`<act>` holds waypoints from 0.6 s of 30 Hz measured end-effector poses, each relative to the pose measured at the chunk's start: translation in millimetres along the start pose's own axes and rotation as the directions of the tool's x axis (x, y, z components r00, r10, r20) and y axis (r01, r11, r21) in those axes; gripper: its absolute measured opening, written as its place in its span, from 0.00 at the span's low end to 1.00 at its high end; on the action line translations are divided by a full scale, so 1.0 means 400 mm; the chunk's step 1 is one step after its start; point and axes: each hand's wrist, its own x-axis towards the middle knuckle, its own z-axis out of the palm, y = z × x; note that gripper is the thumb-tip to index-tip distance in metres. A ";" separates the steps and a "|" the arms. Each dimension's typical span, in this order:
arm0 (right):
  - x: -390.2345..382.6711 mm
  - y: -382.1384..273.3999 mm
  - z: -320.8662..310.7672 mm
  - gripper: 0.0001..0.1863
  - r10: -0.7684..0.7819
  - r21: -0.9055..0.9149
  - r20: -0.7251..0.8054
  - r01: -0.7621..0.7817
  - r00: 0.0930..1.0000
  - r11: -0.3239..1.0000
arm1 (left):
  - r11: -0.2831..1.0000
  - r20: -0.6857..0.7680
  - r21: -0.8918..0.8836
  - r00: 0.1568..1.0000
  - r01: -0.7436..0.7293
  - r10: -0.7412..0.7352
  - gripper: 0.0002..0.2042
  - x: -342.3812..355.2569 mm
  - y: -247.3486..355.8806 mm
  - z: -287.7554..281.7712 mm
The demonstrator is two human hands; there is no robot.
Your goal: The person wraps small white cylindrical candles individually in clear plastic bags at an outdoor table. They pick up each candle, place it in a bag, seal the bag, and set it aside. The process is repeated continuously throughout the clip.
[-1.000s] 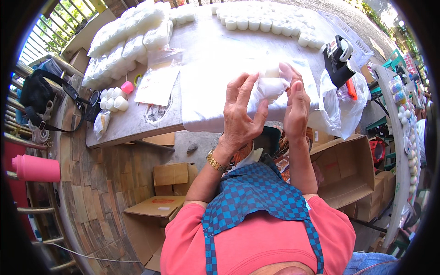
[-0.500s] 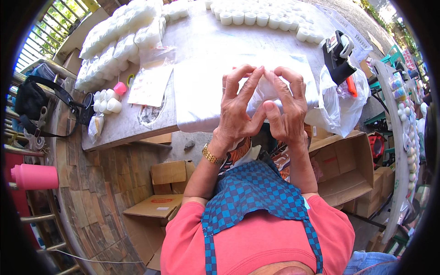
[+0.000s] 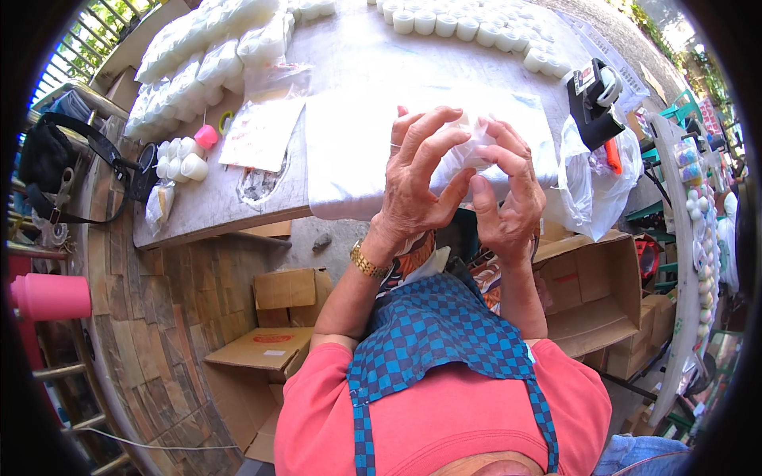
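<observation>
Both hands are raised close in front of me over the near edge of the table (image 3: 198, 210). My left hand (image 3: 417, 178) and my right hand (image 3: 504, 190) together grip a small clear plastic bag of white jars (image 3: 468, 151), fingers curled around it from both sides. Most of the bag is hidden behind my fingers. A white sheet (image 3: 349, 159) lies on the table right under the hands. I wear a gold wristwatch (image 3: 367, 260) on the left wrist.
Rows of white jars (image 3: 468, 24) line the far side; bagged packs of jars (image 3: 198, 55) are stacked at the left. A pink jar (image 3: 206, 136), loose plastic bags (image 3: 262, 131), a black tape dispenser (image 3: 591, 103) and cardboard boxes (image 3: 290, 289) below are around.
Both hands have drawn the bag of jars closer to me and closed more tightly around it; the view has tilted slightly, so the table sits lower.
</observation>
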 end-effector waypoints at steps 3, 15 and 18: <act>-0.002 0.005 0.003 0.15 0.006 0.037 -0.010 -0.006 1.000 0.999 | 1.000 0.006 0.003 1.000 0.011 -0.011 0.23 -0.004 -0.001 -0.003; -0.005 -0.006 0.001 0.07 0.088 0.253 0.044 -0.096 0.995 0.963 | 0.985 0.017 0.173 1.000 -0.006 0.003 0.20 -0.001 0.018 -0.020; 0.001 0.000 0.007 0.06 0.095 0.336 0.005 -0.091 0.996 0.937 | 0.984 -0.008 0.179 1.000 -0.009 0.011 0.19 0.000 0.020 -0.017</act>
